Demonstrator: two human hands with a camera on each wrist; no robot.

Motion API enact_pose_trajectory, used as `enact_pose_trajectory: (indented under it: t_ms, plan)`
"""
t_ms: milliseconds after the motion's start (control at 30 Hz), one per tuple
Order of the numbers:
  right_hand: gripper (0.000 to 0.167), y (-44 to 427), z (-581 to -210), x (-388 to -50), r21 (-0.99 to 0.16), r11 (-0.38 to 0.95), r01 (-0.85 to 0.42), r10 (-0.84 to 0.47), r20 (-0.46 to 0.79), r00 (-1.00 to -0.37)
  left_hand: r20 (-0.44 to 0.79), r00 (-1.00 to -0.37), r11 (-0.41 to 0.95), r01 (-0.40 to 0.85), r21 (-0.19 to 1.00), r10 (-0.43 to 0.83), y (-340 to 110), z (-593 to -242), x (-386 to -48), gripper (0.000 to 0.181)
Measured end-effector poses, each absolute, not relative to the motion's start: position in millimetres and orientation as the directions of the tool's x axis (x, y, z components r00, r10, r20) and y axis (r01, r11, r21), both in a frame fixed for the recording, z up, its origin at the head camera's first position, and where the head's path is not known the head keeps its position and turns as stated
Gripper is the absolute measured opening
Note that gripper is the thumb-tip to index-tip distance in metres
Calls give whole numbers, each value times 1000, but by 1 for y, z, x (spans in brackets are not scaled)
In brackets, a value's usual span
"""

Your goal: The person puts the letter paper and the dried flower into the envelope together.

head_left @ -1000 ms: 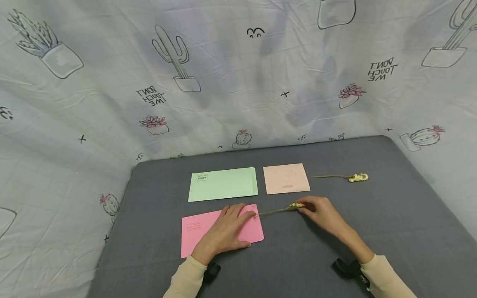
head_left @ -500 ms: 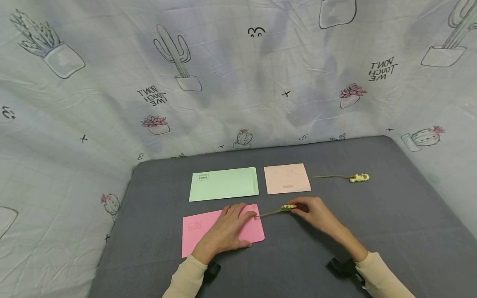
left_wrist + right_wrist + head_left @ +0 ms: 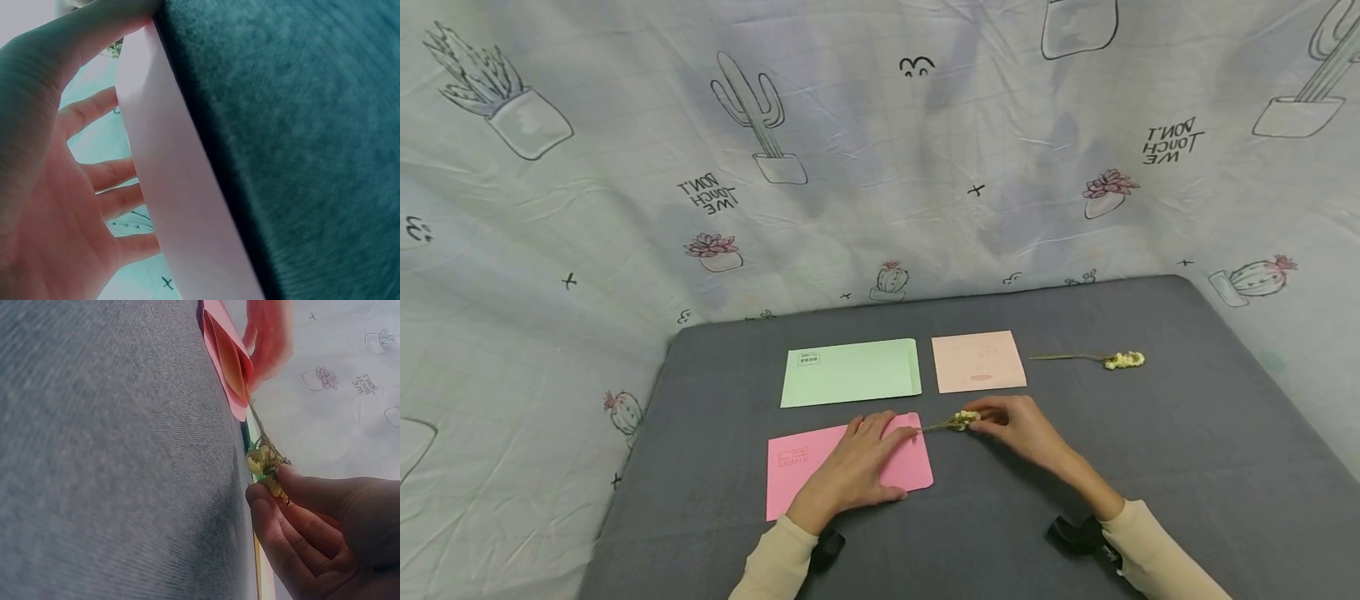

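A pink envelope [image 3: 797, 475] lies on the table before me, its right-hand mouth gaping in the right wrist view. Across its top rests my left hand [image 3: 853, 471], fingers spread and index fingertip by the mouth. In the left wrist view several fingertips touch the envelope [image 3: 169, 162]. Between thumb and fingers my right hand [image 3: 1018, 429] pinches the yellow head of a flower sprig [image 3: 961, 420]. The sprig's thin stem [image 3: 257, 419] points left and runs into the envelope's mouth; its tip is hidden.
Behind the pink envelope lie a green envelope [image 3: 850, 373] and a smaller peach envelope [image 3: 979, 362]. A second yellow flower sprig [image 3: 1123, 360] lies at the back right. A cactus-printed cloth [image 3: 850, 167] hangs beyond the grey table [image 3: 700, 550].
My right hand has moved left with the flower sprig, and less of the stem shows outside the pink envelope. The left hand has stayed in place.
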State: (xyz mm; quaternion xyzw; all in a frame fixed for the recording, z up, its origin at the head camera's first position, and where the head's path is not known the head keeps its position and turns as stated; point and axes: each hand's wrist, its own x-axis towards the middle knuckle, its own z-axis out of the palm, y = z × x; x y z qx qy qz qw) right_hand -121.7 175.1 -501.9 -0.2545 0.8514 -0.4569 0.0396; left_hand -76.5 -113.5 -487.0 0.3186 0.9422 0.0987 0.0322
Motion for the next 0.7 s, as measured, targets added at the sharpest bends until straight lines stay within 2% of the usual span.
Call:
enact_pose_trajectory:
  t_ms: [233, 467, 700]
  plan:
    - [22, 172, -503, -122, -825, 438, -357, -472, 128, -873, 3, -797, 779, 590, 214, 603, -114, -487, -77, 80]
    - [17, 167, -504, -123, -829, 415, -375, -466, 160, -870, 4, -803, 782, 582, 222, 596, -114, -487, -76, 80]
    - [18, 163, -499, -120, -905, 345, -250, -454, 73, -888, -5, -800, 781, 584, 219, 600, -114, -487, -77, 81]
